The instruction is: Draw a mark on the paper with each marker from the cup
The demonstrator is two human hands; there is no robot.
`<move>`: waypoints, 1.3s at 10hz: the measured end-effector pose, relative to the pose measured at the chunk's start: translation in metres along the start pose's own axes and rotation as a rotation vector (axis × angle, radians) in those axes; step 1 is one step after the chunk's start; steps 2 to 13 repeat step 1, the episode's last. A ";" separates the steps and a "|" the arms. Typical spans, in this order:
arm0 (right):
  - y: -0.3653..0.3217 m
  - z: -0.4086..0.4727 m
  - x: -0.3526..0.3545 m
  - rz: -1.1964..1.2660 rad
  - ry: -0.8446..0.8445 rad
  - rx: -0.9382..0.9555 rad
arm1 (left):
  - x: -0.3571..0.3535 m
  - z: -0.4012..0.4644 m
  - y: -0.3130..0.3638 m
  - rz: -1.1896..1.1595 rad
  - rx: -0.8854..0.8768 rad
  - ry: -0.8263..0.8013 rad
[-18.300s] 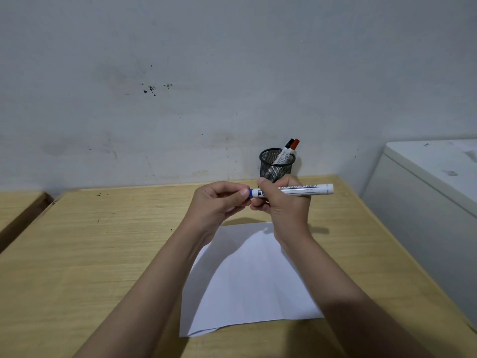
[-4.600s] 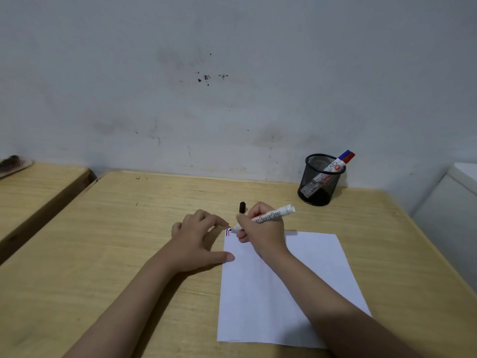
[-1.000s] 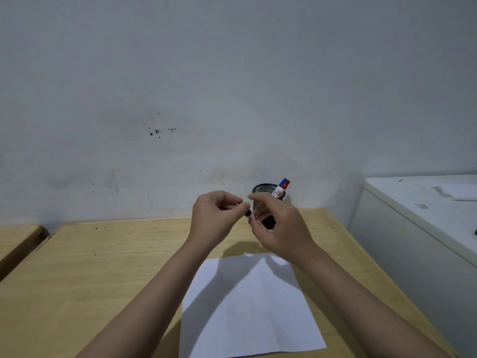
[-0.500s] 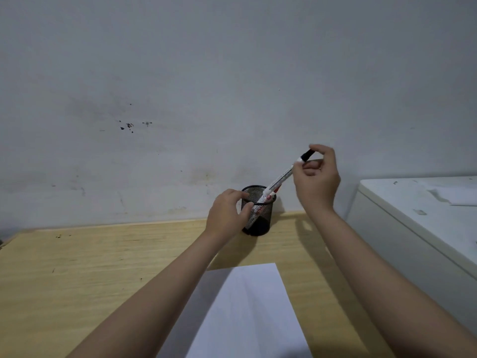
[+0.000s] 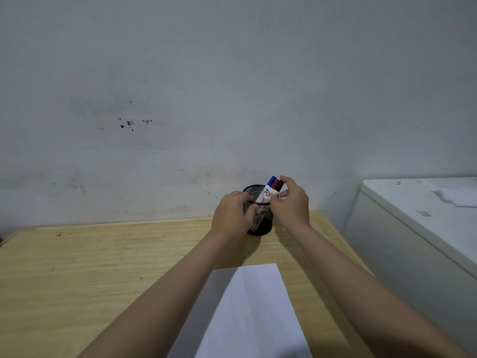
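Note:
A black mesh cup [image 5: 262, 224] stands at the back of the wooden table, near the wall. My left hand [image 5: 231, 215] grips the cup's left side. Three markers lean to the right inside it: a blue-capped marker [image 5: 271, 180], a red-capped marker [image 5: 276, 182] and a black-capped marker [image 5: 280, 187]. My right hand [image 5: 291, 205] is at the cup's right rim, and its fingertips pinch the black-capped marker's top end. The white paper [image 5: 253, 313] lies near me between my forearms; no marks show on the visible part.
The wooden table [image 5: 90, 267] runs to the left and ends at the grey wall behind the cup. A white cabinet [image 5: 426, 223] stands right of the table, higher than the tabletop, with a gap between them.
Half a second ago my right hand held the black-capped marker high, its tip just inside the cup. It has now come down and the marker sits deep in the cup beside the other two.

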State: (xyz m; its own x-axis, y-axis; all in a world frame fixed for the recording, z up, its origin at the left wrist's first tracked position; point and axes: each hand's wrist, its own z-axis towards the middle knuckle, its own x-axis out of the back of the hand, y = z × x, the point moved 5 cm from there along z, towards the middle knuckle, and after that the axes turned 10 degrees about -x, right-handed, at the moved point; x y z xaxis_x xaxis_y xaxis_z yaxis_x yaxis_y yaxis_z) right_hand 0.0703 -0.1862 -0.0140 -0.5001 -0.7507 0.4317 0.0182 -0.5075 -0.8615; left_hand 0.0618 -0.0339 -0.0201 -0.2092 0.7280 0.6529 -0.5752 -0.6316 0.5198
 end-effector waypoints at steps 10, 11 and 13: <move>-0.005 -0.004 0.013 0.034 0.013 -0.063 | 0.007 -0.007 0.000 -0.042 0.020 0.004; -0.005 -0.004 0.013 0.034 0.013 -0.063 | 0.007 -0.007 0.000 -0.042 0.020 0.004; -0.005 -0.004 0.013 0.034 0.013 -0.063 | 0.007 -0.007 0.000 -0.042 0.020 0.004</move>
